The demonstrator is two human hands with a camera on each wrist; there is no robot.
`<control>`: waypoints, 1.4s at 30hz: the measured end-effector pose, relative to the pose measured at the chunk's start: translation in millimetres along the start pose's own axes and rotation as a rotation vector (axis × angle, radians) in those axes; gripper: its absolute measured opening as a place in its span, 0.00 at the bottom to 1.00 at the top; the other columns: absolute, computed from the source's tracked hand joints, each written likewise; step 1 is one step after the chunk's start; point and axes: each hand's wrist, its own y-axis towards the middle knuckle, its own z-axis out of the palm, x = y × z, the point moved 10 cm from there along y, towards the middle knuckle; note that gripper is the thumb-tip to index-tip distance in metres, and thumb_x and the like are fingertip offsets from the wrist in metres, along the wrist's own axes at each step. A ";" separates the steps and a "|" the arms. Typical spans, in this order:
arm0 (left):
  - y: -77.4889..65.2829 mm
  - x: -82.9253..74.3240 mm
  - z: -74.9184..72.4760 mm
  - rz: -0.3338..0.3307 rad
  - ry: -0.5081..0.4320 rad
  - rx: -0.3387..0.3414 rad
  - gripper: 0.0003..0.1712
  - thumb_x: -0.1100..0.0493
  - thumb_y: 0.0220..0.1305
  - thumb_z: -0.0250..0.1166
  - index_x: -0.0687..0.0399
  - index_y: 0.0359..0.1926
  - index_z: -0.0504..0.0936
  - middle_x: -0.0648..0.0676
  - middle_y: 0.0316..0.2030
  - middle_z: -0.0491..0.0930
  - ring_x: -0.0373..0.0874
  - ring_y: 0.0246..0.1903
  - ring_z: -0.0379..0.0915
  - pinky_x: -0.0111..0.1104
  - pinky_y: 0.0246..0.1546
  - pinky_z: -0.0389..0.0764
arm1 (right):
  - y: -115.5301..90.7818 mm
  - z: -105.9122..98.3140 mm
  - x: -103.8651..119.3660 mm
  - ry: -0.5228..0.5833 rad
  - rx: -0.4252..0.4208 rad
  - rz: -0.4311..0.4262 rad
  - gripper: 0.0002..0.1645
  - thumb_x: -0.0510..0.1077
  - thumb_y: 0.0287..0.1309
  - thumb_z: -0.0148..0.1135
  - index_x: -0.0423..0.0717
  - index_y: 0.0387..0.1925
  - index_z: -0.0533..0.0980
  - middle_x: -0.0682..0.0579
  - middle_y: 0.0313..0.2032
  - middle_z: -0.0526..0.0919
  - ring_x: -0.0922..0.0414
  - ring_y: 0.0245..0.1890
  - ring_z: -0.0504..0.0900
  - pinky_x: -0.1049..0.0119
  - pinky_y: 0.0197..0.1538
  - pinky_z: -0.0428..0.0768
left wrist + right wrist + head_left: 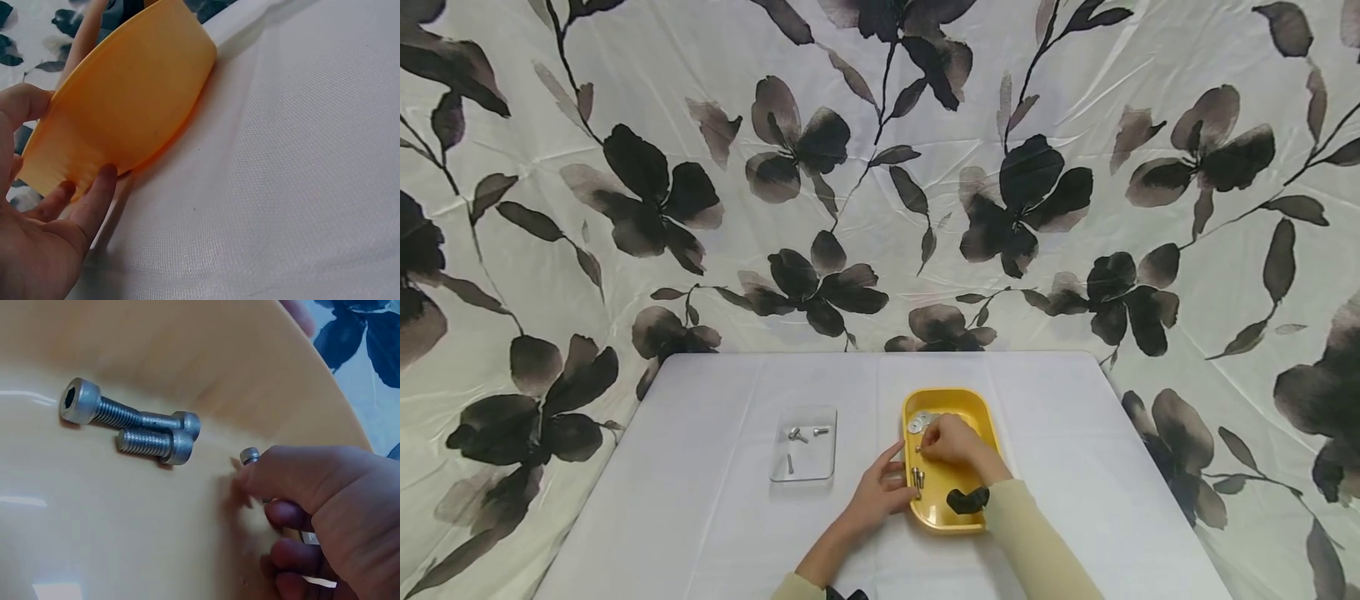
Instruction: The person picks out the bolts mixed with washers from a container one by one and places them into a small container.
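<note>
A yellow tray (951, 517) stands on the table with metal parts inside. My left hand (880, 492) holds its left side, thumb at the rim and fingertips against the outer wall (125, 94). Over the tray's interior, my right hand (957, 442) pinches a small socket-head screw (249, 455) between thumb and finger; only its head shows plainly. Beside that hand lie larger socket-head bolts (150, 445), touching one another near the tray's left wall. Flat round washers (916, 425) sit toward the far end, partly hidden by the right hand.
To the left, a clear shallow box (778, 475) holds several screws (822, 431). A white cloth covers the table (700, 517). Behind the table's far edge hangs a floral curtain (880, 208).
</note>
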 end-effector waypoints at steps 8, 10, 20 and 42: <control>-0.3 -1.3 -0.2 0.018 0.013 0.013 0.47 0.65 0.60 0.67 0.47 0.75 0.54 0.65 0.59 0.65 0.58 0.53 0.74 0.41 0.43 0.84 | 1.3 -10.5 7.3 0.068 -0.051 -0.026 0.03 0.40 0.51 0.73 0.49 0.29 0.85 0.59 0.26 0.82 0.59 0.27 0.77 0.69 0.32 0.80; -1.2 -2.4 -0.1 0.022 0.015 0.012 0.47 0.66 0.60 0.67 0.47 0.76 0.54 0.65 0.59 0.66 0.58 0.53 0.74 0.41 0.43 0.84 | 0.9 -13.7 9.4 0.081 -0.059 -0.016 0.03 0.40 0.51 0.73 0.49 0.30 0.85 0.59 0.27 0.82 0.59 0.27 0.77 0.68 0.31 0.80; -5.1 -11.8 -6.2 0.033 0.071 -0.023 0.44 0.63 0.61 0.67 0.50 0.74 0.57 0.66 0.59 0.67 0.58 0.54 0.74 0.40 0.43 0.84 | -2.4 -40.2 45.5 0.026 -0.135 -0.164 0.03 0.39 0.50 0.73 0.49 0.27 0.84 0.60 0.25 0.82 0.62 0.23 0.75 0.69 0.28 0.77; -57.0 -108.7 -121.2 0.232 0.582 -0.298 0.22 0.62 0.66 0.64 0.49 0.60 0.76 0.52 0.57 0.75 0.55 0.55 0.72 0.45 0.49 0.79 | 21.1 -58.3 107.8 -0.017 -0.082 -0.200 0.02 0.44 0.54 0.71 0.53 0.31 0.84 0.62 0.28 0.81 0.61 0.27 0.77 0.69 0.30 0.80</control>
